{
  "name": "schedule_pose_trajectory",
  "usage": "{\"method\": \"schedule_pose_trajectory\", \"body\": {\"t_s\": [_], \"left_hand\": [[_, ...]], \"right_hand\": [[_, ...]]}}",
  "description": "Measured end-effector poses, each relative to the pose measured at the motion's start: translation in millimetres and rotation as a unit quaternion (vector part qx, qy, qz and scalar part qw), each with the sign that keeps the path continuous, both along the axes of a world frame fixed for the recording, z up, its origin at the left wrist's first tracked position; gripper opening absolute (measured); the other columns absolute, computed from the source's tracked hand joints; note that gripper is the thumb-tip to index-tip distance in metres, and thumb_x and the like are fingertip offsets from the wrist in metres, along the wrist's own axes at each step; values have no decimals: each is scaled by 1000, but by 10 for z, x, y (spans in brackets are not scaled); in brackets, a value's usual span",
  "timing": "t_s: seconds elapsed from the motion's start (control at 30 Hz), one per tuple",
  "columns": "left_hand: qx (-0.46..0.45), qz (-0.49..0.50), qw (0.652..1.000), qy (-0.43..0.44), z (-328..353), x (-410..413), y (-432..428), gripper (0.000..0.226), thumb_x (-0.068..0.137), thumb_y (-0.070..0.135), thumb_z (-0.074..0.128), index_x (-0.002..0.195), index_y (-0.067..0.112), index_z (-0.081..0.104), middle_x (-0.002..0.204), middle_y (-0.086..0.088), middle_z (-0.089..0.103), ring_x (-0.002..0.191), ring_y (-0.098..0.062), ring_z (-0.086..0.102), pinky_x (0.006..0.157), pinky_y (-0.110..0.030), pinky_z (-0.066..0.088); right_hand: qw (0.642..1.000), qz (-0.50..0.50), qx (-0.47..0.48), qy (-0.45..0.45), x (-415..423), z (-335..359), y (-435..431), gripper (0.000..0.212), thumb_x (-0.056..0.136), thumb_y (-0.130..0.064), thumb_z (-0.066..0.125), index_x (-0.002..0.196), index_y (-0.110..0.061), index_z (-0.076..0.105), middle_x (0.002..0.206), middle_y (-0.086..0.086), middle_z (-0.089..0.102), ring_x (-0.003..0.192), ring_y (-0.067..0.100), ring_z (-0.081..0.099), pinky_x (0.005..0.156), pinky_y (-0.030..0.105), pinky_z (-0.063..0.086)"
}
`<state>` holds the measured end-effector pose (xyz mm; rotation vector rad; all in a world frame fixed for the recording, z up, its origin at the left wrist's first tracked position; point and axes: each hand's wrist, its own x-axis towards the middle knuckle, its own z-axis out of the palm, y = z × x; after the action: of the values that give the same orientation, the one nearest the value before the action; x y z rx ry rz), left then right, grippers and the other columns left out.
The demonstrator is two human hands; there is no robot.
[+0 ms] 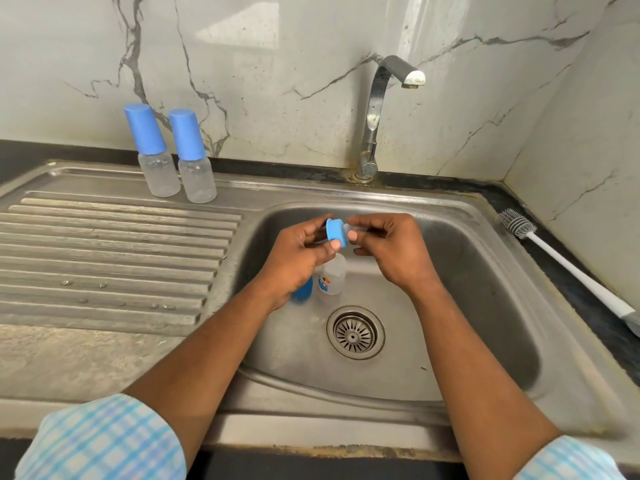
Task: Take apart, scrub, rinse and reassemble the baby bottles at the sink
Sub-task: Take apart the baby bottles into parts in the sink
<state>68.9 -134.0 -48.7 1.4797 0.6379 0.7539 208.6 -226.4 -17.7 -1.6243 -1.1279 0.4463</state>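
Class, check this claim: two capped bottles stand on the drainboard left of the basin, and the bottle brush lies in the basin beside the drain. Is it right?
One slip. In the head view the bottle brush lies on the dark counter right of the basin, not in it. The two capped bottles do stand on the drainboard left of the basin.

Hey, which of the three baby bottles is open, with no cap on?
The labelled bottle in the sink basin. The two capped bottles stand on the drainboard, wearing tall blue caps.
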Motion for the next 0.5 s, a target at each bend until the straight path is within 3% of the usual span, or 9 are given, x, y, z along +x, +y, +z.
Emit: {"method": "schedule_pose_trajectory", "body": {"t_s": [0.2,0.5], "left_hand": [[-91,-35,994,-57,85,-80,-47,43,84,1,70,125,12,64,115,-10,72,106,-22,70,86,-34,59],[-41,7,998,-57,65,-121,-48,50,74,-8,77,118,14,68,110,-4,74,105,-19,70,88,-34,59]], "right_hand": [[999,-26,16,-8,-36,31,-40,17,85,-7,75,102,-8,76,90,3,75,83,18,72,81,34,61],[990,-48,-23,-128,-165,120,12,9,84,-8,74,92,-10,78,79,-1,72,71,10,66,65,24,53]]}}
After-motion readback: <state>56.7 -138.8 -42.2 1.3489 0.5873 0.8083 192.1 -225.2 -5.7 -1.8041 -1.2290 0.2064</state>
